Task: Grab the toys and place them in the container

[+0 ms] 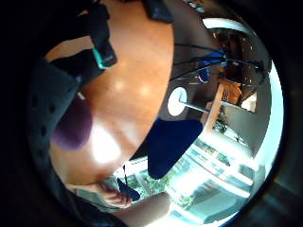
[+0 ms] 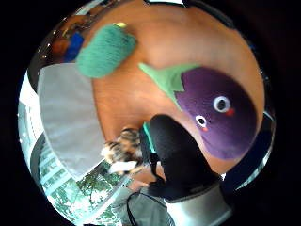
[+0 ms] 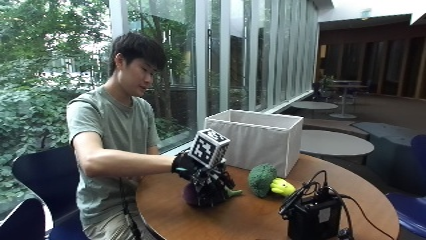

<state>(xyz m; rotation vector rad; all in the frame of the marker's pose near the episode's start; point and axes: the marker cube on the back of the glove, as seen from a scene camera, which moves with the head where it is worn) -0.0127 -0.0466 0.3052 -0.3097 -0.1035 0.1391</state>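
Observation:
A purple eggplant plush (image 3: 192, 196) with a green leaf cap lies on the round wooden table (image 3: 233, 220). My gloved right hand (image 3: 203, 177) is right over it, fingers pointing down around it. In the thumb side palm view the eggplant (image 2: 221, 113) shows its face, and my thumb (image 2: 171, 150) stands beside it, not pressed on it. A green broccoli plush (image 3: 263, 180) lies just past it. Behind both stands the white fabric container (image 3: 256, 137), open at the top. In the little finger side palm view a patch of the eggplant (image 1: 73, 125) shows beside the palm.
A black device (image 3: 313, 217) with cables sits near the table's front edge. A small mottled orange-and-black thing (image 2: 123, 145) lies by my thumb; what it is I cannot tell. A blue chair (image 1: 170, 142) stands beyond the table's rim.

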